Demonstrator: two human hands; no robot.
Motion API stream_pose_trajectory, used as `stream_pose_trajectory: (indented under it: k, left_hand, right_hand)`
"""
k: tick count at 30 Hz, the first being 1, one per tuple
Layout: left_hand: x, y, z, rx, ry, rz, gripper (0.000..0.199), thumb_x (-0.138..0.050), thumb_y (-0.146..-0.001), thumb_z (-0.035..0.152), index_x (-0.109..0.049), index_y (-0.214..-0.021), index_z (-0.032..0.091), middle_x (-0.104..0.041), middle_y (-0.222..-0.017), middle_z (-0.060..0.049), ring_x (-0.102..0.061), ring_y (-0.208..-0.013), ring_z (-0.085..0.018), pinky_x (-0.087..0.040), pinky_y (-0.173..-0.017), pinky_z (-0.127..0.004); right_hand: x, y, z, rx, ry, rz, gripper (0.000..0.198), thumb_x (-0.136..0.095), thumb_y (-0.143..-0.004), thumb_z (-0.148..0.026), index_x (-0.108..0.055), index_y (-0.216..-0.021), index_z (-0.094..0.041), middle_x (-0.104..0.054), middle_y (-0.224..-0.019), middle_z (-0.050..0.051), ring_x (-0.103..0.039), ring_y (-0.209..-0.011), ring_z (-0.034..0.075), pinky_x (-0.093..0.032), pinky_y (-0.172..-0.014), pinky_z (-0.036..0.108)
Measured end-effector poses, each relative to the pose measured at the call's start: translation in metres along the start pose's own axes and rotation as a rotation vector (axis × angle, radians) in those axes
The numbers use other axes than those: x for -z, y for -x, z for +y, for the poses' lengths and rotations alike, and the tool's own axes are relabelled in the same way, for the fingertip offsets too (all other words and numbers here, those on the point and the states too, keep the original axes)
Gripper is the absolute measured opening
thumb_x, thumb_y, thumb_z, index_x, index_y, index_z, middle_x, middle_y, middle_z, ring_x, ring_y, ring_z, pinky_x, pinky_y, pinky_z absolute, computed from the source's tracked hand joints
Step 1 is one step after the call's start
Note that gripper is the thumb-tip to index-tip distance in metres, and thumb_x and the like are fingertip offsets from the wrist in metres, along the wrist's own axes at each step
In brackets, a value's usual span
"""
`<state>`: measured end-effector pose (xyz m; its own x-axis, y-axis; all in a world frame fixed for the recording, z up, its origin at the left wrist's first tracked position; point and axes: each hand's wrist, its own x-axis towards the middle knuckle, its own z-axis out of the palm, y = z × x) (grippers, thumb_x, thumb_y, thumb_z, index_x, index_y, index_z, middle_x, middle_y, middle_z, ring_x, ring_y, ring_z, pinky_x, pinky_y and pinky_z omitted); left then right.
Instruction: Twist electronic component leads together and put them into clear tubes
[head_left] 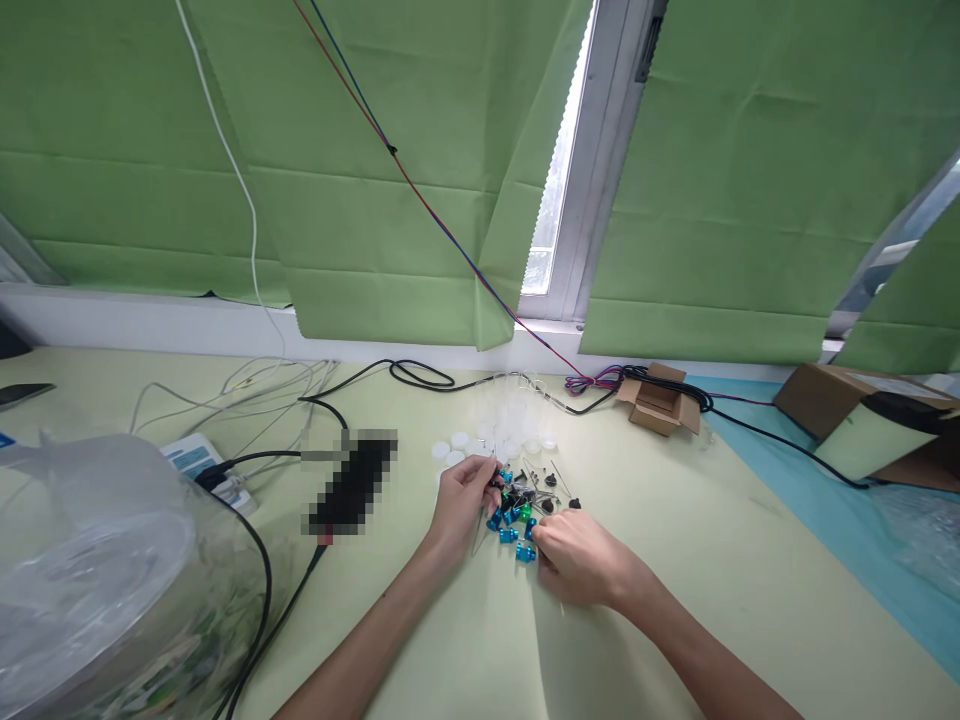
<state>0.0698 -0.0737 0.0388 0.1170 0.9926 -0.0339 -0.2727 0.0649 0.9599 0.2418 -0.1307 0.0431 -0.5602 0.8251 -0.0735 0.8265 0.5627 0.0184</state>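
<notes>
My left hand [466, 500] is closed in a pinch at the left side of a pile of small parts; a dark bit shows at its fingertips, too small to name. Just below it a thin metal rod [478, 532] slants downward. At the pile's right edge, my right hand [581, 557] has its fingers curled together, hiding what they may hold. Against those fingertips sits a shiny blue fitting [530, 528]. More blue fittings [525, 552] lie in front, with a green fitting [525, 512] among them. Black-headed parts with thin metal stems [551, 480] are scattered behind.
Round whitish translucent caps [460, 440] and clear pieces [510, 415] lie behind the pile. A small open cardboard box [660, 405] stands back right, with black cable beside it. At left are a large clear plastic container [97, 580], a power strip [199, 460] and a pixelated dark object [352, 485].
</notes>
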Motion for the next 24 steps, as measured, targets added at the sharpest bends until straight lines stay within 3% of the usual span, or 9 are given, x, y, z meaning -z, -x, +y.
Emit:
stream_pose_trajectory:
  k: [15, 24]
  left_hand:
    - [0.0, 0.0, 0.0, 0.005, -0.008, -0.004, 0.032, -0.075, -0.073, 0.045, -0.067, -0.075, 0.015, -0.06, -0.065, -0.001, -0.051, -0.045, -0.009, -0.035, -0.04, -0.021]
    - [-0.001, 0.001, 0.001, 0.004, 0.007, -0.009, 0.032, -0.075, -0.072, 0.045, -0.067, -0.074, 0.014, -0.059, -0.064, -0.001, -0.051, -0.045, -0.008, -0.036, -0.04, -0.02]
  right_hand:
    - [0.003, 0.003, 0.016, -0.055, -0.164, 0.046, 0.014, -0.056, -0.075, -0.017, -0.044, -0.067, -0.019, -0.055, -0.065, 0.0, -0.046, -0.055, 0.012, -0.025, -0.053, 0.028]
    - [0.001, -0.003, 0.007, -0.085, -0.035, 0.035, 0.007, -0.051, -0.077, -0.015, -0.049, -0.071, -0.018, -0.06, -0.068, 0.003, -0.052, -0.056, 0.015, -0.023, -0.054, 0.031]
